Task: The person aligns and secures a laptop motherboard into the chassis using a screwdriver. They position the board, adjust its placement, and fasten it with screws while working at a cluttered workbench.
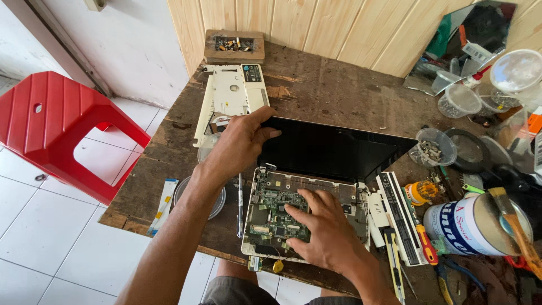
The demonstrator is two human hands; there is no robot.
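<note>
Two bare hands work on one opened small laptop at the centre of a worn wooden table. Left hand: fingers curled over the upper left corner of the dark screen, gripping its edge. Right hand: fingers spread wide and laid flat on the exposed green circuit board in the laptop's lower half, holding nothing. One white plastic casing part lies at the upper left of the table, just beyond the left hand. One wooden tray of cigarette ends sits at the top edge, by the panelled wall. One pen lies left of the laptop base, beside a round clear lid. One flat ribbon cable rests at the table's left edge. One screwdriver with a red handle and one paint tin with a brush across it occupy the lower right. One tub of screws stands right of the screen. One red plastic stool stands on the tiled floor, upper left.
</note>
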